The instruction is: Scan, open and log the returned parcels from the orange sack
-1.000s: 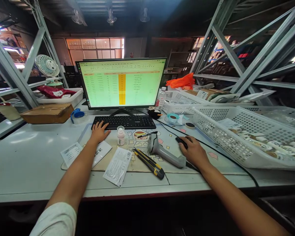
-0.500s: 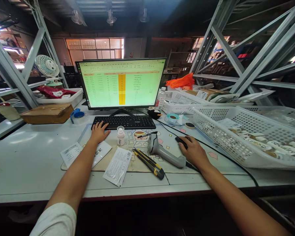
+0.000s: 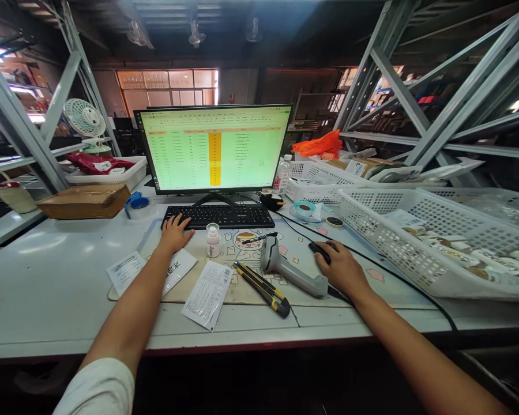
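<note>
My left hand (image 3: 176, 233) rests with its fingers spread on the left end of a black keyboard (image 3: 229, 217). Under my right hand (image 3: 343, 266) is a black computer mouse (image 3: 319, 252), gripped with the fingers curved over it. Beyond the keyboard, a monitor (image 3: 242, 153) shows a spreadsheet with one orange column. Left of the mouse lies a grey barcode scanner (image 3: 296, 274), with a yellow and black utility knife (image 3: 263, 288) beside it. A small white bottle (image 3: 213, 242) stands upright in front of the keyboard. White sachets (image 3: 207, 295) lie near my left forearm.
White perforated baskets (image 3: 380, 230) holding packed goods line the right side. At the back left are a cardboard box (image 3: 84, 202), a blue tape dispenser (image 3: 137, 203) and a fan (image 3: 84, 118). A black cable (image 3: 398, 268) runs past my right hand. Metal rack posts (image 3: 21, 109) flank the desk.
Both hands keep their places on the keyboard and mouse. The spreadsheet highlight on the screen looks slightly different, and the camera view has shifted a little.
</note>
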A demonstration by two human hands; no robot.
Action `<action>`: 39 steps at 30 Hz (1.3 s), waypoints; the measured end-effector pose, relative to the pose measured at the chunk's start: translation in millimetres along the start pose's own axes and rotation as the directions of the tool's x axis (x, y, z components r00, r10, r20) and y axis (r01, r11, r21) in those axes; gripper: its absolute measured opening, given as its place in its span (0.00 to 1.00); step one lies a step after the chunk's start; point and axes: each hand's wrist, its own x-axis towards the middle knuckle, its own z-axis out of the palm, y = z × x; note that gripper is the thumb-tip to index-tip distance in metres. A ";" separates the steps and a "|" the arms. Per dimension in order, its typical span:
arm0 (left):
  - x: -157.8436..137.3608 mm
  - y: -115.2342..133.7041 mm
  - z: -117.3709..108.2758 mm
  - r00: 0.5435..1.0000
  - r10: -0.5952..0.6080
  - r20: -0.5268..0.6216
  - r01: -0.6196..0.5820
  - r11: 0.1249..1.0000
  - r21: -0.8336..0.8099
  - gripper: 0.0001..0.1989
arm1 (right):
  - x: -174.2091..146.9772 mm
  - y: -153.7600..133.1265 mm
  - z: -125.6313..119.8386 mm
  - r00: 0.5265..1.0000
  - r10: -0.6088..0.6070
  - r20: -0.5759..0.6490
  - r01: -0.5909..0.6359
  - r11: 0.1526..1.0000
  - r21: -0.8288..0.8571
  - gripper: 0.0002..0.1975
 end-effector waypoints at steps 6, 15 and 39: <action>1.1 15.0 -49.6 0.797 0.004 -0.604 -0.129 0.978 -0.163 0.16 | 0.0 -4.6 -4.4 0.999 0.017 0.032 -0.017 1.000 0.006 0.24; -52.2 198.0 -114.6 0.651 0.598 -0.467 -0.683 0.731 -0.016 0.10 | -2.9 -13.0 -7.5 1.000 0.026 0.017 -0.027 0.999 0.044 0.22; 33.3 252.5 -33.4 0.912 0.398 0.104 -0.401 0.916 0.015 0.17 | -6.1 -12.9 -7.0 0.998 -0.053 -0.029 0.055 0.997 0.057 0.21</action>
